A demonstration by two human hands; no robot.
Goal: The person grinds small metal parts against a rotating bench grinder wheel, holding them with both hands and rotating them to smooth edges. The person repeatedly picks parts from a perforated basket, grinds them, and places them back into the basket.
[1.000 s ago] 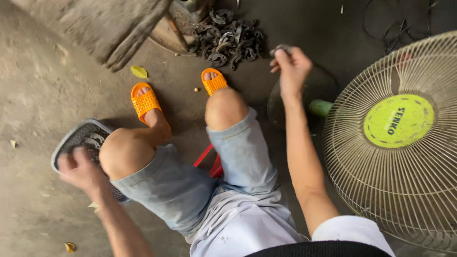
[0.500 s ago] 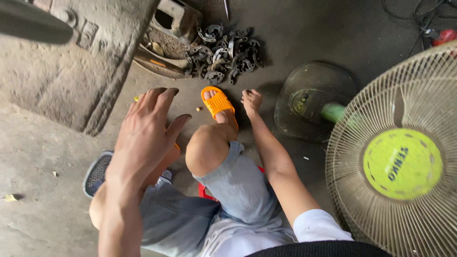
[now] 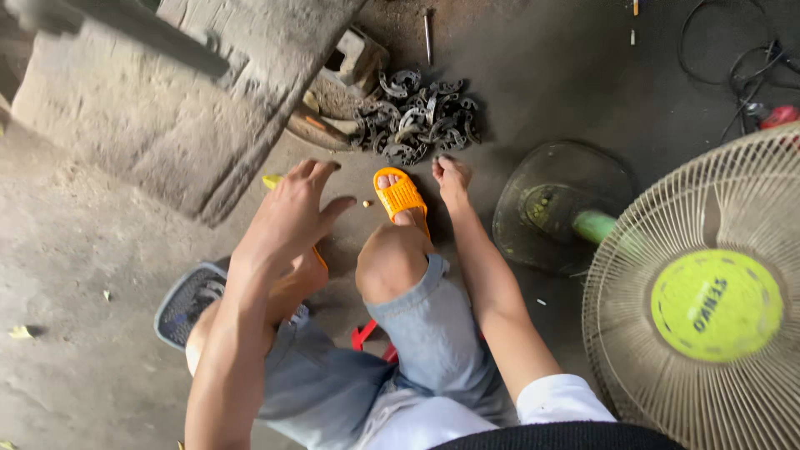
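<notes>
Head view: right hand (image 3: 452,179), fingers loose and empty, reaches to the pile of metal clamps (image 3: 417,117) on the floor. Left hand (image 3: 292,218), spread and empty, hides one orange sandal (image 3: 402,197)'s mate. Fan (image 3: 708,300) cut off right.

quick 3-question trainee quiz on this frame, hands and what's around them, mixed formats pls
1. True or false: the left hand grips a tool.
2. The right hand reaches toward: A) the fan, B) the pile of metal rings, C) the grey shoe.
3. Fill in: the sandal between the two hands is ____ in colour.

Key: 1 false, it is open and empty, fingers spread. 2 B, fingertips at the pile's near edge. 3 orange.
</notes>
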